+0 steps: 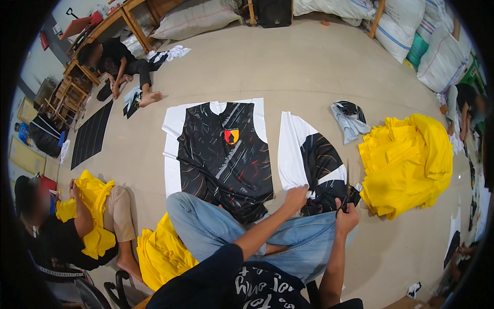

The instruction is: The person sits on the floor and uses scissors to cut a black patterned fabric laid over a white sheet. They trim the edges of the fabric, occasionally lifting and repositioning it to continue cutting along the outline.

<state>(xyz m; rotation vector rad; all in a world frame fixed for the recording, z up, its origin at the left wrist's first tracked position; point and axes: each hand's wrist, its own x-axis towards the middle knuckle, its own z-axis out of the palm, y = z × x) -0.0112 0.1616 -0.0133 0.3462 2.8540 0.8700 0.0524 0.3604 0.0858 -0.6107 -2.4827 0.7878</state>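
Observation:
My left hand point(297, 197) is closed on a printed fabric piece point(319, 159), white with black patterned panels, lying before my crossed legs at centre right. My right hand point(346, 216) holds black scissors point(346, 200) at the right side of that piece, their blades pointing upward. Left of it a black sleeveless jersey panel point(221, 154) with a red and yellow emblem lies flat on white fabric point(172, 170). A small bundle of grey and black fabric point(349, 121) rests beyond the piece I hold.
Yellow fabric piles lie at my right point(404, 165) and left point(164, 244). Co-workers sit at left point(67, 232), back left point(121, 67) and far right point(465, 108). Black panels point(90, 136) lie on the floor point(309, 67); white sacks point(391, 31) and wooden furniture point(103, 28) line the edges.

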